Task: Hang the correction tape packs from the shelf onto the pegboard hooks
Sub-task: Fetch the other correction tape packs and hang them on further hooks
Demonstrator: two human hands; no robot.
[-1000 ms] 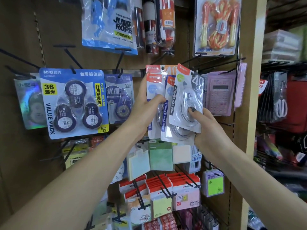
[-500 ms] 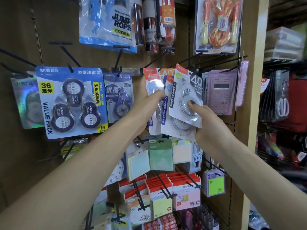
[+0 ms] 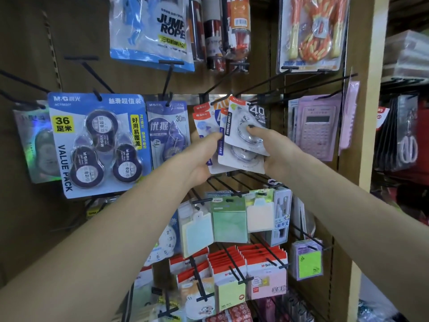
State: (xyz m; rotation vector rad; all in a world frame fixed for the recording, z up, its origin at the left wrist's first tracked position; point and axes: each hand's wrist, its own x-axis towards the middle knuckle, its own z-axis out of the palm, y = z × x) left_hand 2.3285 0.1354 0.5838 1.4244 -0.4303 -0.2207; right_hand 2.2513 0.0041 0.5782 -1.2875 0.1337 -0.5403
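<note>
Both hands are raised to a brown pegboard wall (image 3: 69, 54) full of black wire hooks. The right hand (image 3: 276, 149) is closed on the front white card pack of correction tape (image 3: 246, 126), thumb pressed on its clear plastic bubble, fingers behind the card. This pack has a red corner with small "M&G" print and a big "40" on a dark field. It is tilted, with its top just under the black wire hook (image 3: 222, 89) that comes out from the board. I cannot tell if the hole is on the hook. The left hand (image 3: 202, 156) grips a fan of more white and red correction tape packs (image 3: 204, 119) just behind and left of the first one, thumb on the front.

To the left hangs a large blue card (image 3: 69, 159) that reads "M&G", "36", "VALUE PACK" with three dark round tapes. Beside it is a smaller blue-grey pack (image 3: 167, 131) marked "30m". Above hangs a blue bag (image 3: 151, 31) printed "JUMP ROPE". To the right is a pink calculator in a blister pack (image 3: 318, 131).
</note>
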